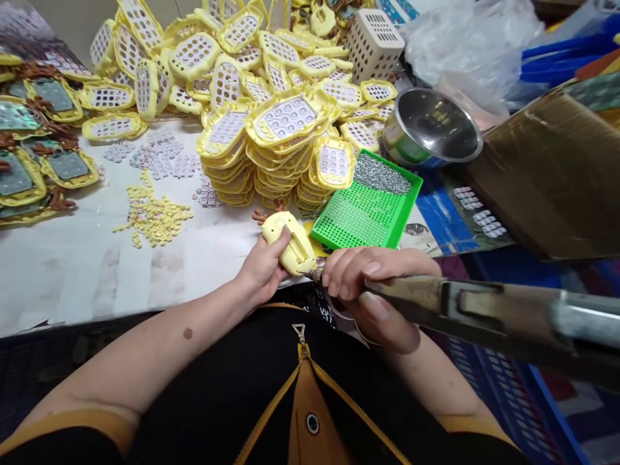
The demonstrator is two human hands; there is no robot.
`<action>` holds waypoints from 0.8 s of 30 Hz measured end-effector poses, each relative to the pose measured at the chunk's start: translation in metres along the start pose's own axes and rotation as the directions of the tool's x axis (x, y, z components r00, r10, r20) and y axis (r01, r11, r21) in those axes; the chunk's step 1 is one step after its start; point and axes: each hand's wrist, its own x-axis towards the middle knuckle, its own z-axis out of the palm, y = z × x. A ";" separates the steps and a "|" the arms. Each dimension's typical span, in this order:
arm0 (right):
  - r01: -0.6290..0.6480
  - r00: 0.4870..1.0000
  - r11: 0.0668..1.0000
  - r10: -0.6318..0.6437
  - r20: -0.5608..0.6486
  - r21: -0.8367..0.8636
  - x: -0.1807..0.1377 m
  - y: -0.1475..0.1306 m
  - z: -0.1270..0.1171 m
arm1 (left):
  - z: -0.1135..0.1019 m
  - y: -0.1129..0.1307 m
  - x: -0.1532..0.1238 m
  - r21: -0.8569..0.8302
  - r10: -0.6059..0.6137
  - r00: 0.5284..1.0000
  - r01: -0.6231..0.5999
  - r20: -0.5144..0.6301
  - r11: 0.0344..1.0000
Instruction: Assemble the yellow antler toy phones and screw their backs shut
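My left hand [265,263] grips a yellow plastic toy phone [294,248] with brown antlers, its back with the battery recess turned up and the thumb pressed on it. In my right hand [375,284] is a power screwdriver [465,303], fingers wrapped round its body. The bit meets the lower end of the toy's back, near a corner; whether a screw sits under it is too small to tell. Just beyond, a green perforated tray [358,216] holds a heap of small silver screws [380,173].
Stacked yellow phone fronts [276,148] stand behind the toy, with a larger pile beyond. Loose yellow pieces [157,213] and pale keypads [159,155] lie left. A steel bowl [436,126], a beige basket [372,48] and a cardboard box [547,174] are at right.
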 end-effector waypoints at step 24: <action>0.017 0.991 0.987 -0.037 -0.130 -0.158 0.004 -0.011 0.000 | -0.016 0.000 -0.023 0.186 0.010 0.990 -0.036 0.142 0.982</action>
